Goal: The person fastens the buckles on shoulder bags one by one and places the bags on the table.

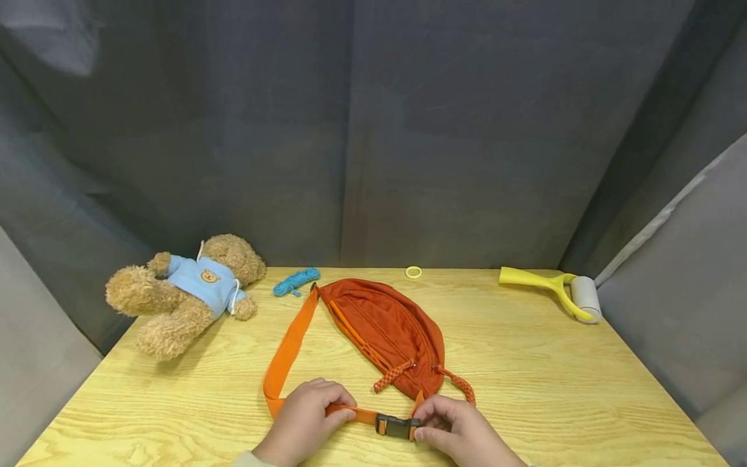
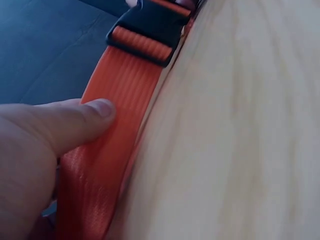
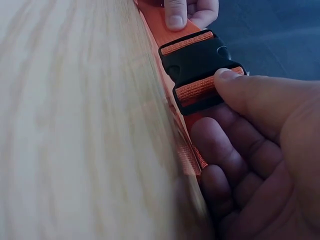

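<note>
A rust-orange waist bag [image 1: 388, 324] lies on the table, its bright orange strap [image 1: 288, 350] looping round to the left and front. Between thumb and fingers, my left hand [image 1: 309, 418] pinches that strap left of the black side-release buckle [image 1: 397, 427]. The buckle's two halves sit joined, webbing threaded through both ends, as the right wrist view shows. At the buckle's right end my right hand [image 1: 458, 431] grips it, thumb [image 3: 232, 82] on top and fingers curled beneath. A braided zipper pull [image 1: 393, 376] hangs from the bag toward the buckle.
A teddy bear [image 1: 204, 279] in a blue hoodie lies at the back left. Beside it is a bundle of blue cord [image 1: 296, 281]. Toward the back edge sit a small yellow ring [image 1: 413, 272] and, farther right, a yellow-handled lint roller [image 1: 560, 288]. Dark curtains [image 1: 350, 130] enclose the table.
</note>
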{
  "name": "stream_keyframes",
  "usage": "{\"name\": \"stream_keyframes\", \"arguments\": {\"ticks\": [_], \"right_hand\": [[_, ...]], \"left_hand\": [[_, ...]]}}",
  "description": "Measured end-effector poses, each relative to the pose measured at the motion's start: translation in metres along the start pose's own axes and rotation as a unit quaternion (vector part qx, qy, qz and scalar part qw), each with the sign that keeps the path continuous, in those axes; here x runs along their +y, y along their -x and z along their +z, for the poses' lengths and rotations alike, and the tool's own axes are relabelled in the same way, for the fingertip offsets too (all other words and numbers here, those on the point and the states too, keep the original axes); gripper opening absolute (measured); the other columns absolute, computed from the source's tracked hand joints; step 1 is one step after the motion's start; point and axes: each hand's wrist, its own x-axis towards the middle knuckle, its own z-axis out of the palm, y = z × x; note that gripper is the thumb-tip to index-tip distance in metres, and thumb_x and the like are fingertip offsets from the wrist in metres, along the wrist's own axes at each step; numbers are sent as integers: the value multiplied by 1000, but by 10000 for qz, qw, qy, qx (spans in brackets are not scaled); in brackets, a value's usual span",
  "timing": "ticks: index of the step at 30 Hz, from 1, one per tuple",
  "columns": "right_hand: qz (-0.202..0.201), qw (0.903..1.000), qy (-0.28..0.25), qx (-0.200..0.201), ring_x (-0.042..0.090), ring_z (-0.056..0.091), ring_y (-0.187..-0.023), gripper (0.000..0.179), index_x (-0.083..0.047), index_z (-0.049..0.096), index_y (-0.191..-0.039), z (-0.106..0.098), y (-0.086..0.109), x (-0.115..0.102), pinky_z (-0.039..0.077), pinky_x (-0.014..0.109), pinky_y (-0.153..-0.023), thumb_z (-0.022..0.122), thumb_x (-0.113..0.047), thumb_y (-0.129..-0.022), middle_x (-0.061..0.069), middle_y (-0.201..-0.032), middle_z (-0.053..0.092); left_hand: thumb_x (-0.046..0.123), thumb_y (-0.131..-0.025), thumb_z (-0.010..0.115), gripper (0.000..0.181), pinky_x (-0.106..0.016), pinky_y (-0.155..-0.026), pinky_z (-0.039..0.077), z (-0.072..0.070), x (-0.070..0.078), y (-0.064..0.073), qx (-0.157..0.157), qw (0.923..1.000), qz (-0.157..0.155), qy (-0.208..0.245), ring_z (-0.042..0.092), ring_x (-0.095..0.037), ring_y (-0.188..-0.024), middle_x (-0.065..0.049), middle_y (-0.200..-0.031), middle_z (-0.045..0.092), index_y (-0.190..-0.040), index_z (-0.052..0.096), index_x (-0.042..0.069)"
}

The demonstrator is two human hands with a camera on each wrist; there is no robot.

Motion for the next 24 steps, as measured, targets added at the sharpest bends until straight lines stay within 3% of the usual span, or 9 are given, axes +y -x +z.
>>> {"name": "stream_keyframes", "arguments": {"ticks": [3, 9, 13, 17, 21, 24], "right_hand": [[-11, 10000, -3, -5, 9, 58, -74, 17, -11, 69, -96, 0, 0, 0, 48, 24, -65, 77, -24, -90, 0, -84, 66], [100, 9998, -186, -26, 10, 59, -75, 14, -9, 69, -98, 1, -2, 3, 47, 24, -66, 76, -18, -90, 2, -87, 66], [103, 9999, -122, 7, 11, 60, -78, 14, -8, 69, -101, 0, -2, 4, 48, 24, -68, 75, -16, -91, 3, -91, 68], [28, 9999, 0, 103, 11, 63, -82, 20, -8, 69, -104, 0, 2, 6, 50, 25, -70, 77, -20, -90, 2, -94, 69], [-327, 9984, 417, 211, 8, 64, -83, 21, -12, 70, -105, 0, 9, 7, 52, 25, -69, 75, -27, -92, -1, -96, 68], [-688, 9899, 1176, 379, 3, 62, -84, 18, -18, 70, -104, -5, 15, 7, 52, 25, -69, 72, -32, -95, -7, -98, 65]], "left_hand": [[31, -87, 78, 7, -25, -72, 48, -4, -1, 1, -32, 9998, 81, -158, 54, 3, -78, 27, -90, 66, -89, 72, 33], [33, -91, 74, 3, -29, -74, 45, -8, 1, 10, -190, 9962, 545, -658, 56, 1, -82, 25, -91, 64, -92, 72, 31], [35, -94, 71, 5, -35, -80, 43, -8, -2, 15, 78, 9934, 698, -910, 58, 0, -86, 26, -93, 63, -98, 73, 33], [36, -95, 70, 5, -43, -86, 41, -12, -8, 21, 441, 9910, 605, -1105, 58, -2, -92, 28, -97, 62, -99, 73, 35], [32, -94, 72, 5, -47, -88, 38, -24, -15, 26, 528, 9876, 598, -1351, 58, -5, -98, 27, -103, 62, -97, 73, 37], [29, -91, 76, 10, -49, -88, 37, -34, -21, 29, 573, 9819, 744, -1645, 59, -7, -101, 23, -107, 63, -97, 73, 37]]}}
